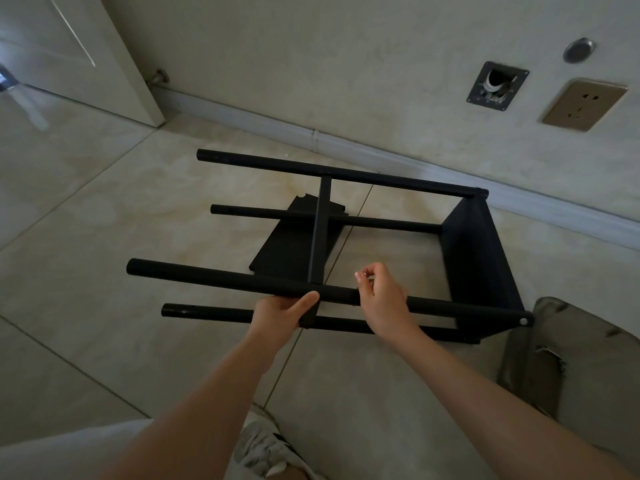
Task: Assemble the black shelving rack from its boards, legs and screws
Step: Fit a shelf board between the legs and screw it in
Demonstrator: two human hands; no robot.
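Note:
The black rack (478, 258) lies on its side on the floor, its four legs pointing left. One board is fixed at the right end. A second board (320, 230), seen edge-on, stands between the legs near their middle. My left hand (284, 311) grips the near upper leg (207, 277) where that board's corner meets it, with the thumb lying along the leg. My right hand (379, 299) rests on the same leg just to the right. Its thumb and forefinger pinch what looks like a small screw (363, 274). A loose black board (287, 247) lies flat on the floor under the rack.
A wall with a white skirting board (398, 157) runs close behind the rack. It carries a socket (583, 105) and an open wall box (497, 86). A door (86, 53) stands at the far left. My knee (581, 358) is at the right and my shoe (266, 445) is below.

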